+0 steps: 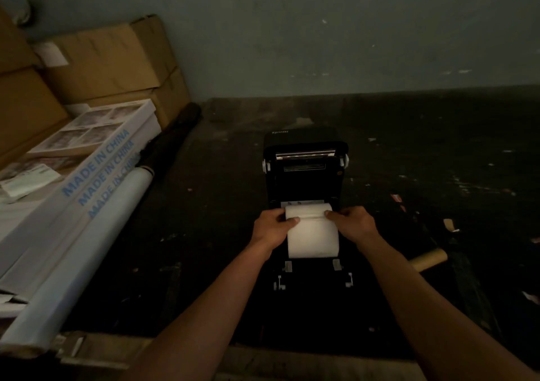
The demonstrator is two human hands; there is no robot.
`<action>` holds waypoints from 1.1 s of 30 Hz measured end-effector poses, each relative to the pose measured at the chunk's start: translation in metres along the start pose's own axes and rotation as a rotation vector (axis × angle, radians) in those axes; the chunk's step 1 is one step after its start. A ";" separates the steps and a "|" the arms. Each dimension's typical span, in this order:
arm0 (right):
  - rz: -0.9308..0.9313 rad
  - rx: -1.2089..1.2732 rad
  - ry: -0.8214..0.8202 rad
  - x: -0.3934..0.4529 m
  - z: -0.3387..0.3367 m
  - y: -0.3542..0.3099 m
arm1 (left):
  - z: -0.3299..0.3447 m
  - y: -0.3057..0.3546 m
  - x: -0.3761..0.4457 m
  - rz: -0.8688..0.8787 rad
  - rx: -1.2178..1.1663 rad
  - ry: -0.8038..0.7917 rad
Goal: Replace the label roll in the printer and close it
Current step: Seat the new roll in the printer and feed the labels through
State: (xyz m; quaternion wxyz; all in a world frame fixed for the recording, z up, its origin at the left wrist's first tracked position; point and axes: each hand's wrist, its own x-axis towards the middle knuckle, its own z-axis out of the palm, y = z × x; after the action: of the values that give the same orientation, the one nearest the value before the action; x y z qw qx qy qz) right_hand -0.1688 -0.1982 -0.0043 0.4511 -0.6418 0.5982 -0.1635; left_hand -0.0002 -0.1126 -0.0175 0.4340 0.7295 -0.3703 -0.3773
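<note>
White label roll [312, 234] sits in the open bay of the black printer [306, 176], which stands on a dark, scuffed floor [438, 161] near a grey-green wall [321, 30]. The printer's lid [305, 147] is tipped up and back, its metal bar facing the person, with the word "Xprinter" on its top edge. The roll lies on its side, axis running left to right, and a loose flap of paper wrinkles across its upper part.

Both hands are on the roll. The left hand [273, 227] holds the roll's left end, fingers curled around the side and thumb laid across the front of the paper. The right hand [355, 224] grips the right end the same way, thumb pressing the crease near the top, fingers wrapped behind where I cannot see them. Bare forearms reach in from the bottom of the view.

Small white guide tabs [287, 266] show in the printer's base just in front of the roll.

To the right, partly behind the right forearm, a brown cardboard tube [429, 259] lies on the floor. Bits of torn paper [450, 224] are scattered around there. On the left, long white boxes [96, 170] printed "MADE IN CHINA" lean in a stack, a pale rolled sheet [87, 263] beside them, with brown cartons [108, 59] piled against the wall behind.
</note>
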 end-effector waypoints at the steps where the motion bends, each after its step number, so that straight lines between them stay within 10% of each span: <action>1: 0.005 0.036 -0.006 0.000 -0.001 0.001 | -0.001 0.000 -0.001 0.002 -0.036 -0.023; 14: -0.032 -0.038 -0.163 -0.019 -0.004 0.034 | 0.002 -0.005 -0.025 0.092 0.066 -0.036; 33: -0.289 -0.038 0.054 -0.044 0.022 0.028 | 0.032 -0.004 -0.041 0.018 0.198 0.121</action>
State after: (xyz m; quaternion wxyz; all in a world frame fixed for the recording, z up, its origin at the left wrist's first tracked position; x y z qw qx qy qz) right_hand -0.1801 -0.1466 -0.0234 0.3944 -0.7250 0.5145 -0.2326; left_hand -0.0452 -0.0870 -0.0231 0.3848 0.7869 -0.3852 -0.2902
